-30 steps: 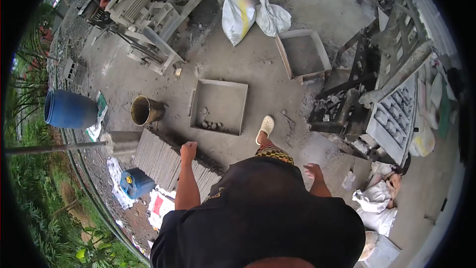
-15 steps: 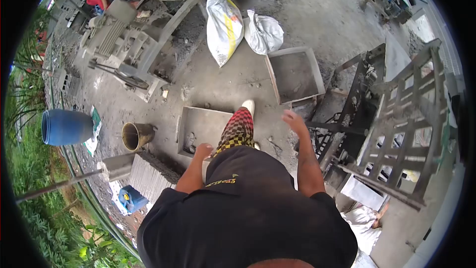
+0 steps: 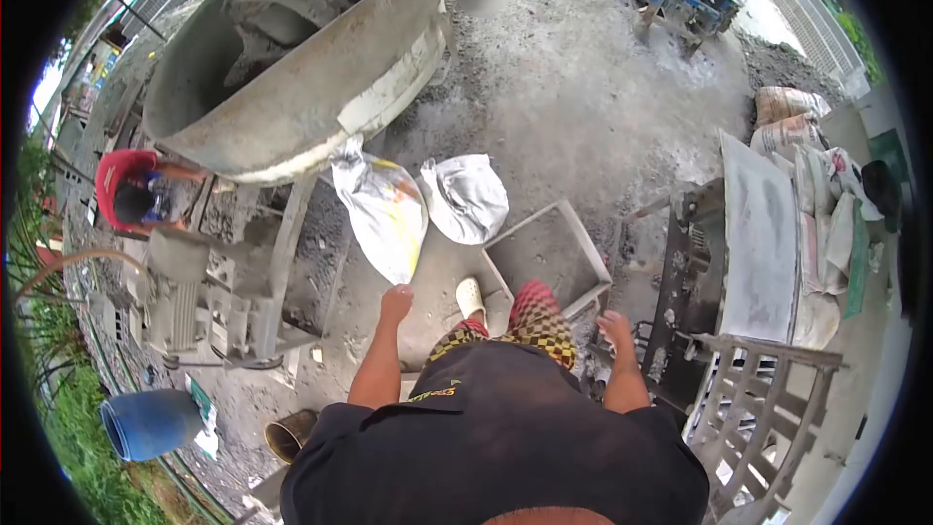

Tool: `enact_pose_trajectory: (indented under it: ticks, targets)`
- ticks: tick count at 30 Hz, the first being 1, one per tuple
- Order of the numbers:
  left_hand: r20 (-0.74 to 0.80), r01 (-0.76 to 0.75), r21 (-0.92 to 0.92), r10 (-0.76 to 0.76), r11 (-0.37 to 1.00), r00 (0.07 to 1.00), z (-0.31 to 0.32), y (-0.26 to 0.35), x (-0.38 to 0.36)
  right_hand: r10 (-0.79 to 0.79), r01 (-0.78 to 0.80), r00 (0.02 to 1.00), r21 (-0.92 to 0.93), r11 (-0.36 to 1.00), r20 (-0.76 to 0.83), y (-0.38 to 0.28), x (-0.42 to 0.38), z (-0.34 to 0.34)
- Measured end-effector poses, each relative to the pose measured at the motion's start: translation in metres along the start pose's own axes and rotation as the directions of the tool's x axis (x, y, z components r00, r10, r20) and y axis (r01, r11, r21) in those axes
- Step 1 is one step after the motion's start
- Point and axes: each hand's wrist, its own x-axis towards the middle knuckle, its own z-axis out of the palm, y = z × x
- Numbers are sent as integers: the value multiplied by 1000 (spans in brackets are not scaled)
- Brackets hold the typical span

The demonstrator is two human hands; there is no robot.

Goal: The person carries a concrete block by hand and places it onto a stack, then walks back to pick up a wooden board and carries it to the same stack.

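Observation:
My left hand (image 3: 397,302) hangs in front of me, just below the lower tip of a white sack with yellow marks (image 3: 386,213); its fingers are too small to make out. A second white sack (image 3: 465,198) lies right of the first. My right hand (image 3: 614,329) is low at my right side, fingers apart and holding nothing. It is near the lower right corner of a shallow square frame (image 3: 587,242) on the ground.
A large round metal tub (image 3: 321,68) stands ahead on the left, with a person in red (image 3: 119,181) beside it. Machinery (image 3: 209,292), a blue barrel (image 3: 154,423) and a bucket (image 3: 290,433) are left. A slatted rack (image 3: 763,399) and metal framework (image 3: 680,282) are right.
I have moved forward, so the sacks and square frame appear nearer and lower, and more of the tub shows. The left hand is further out in front.

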Motion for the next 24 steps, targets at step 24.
enact_pose_trajectory:
  ticks: [24]
  targets:
    - [257, -703, 520, 695, 486, 671, 153, 595, 373, 4, 76, 982, 408, 910, -191, -276, 440, -203]
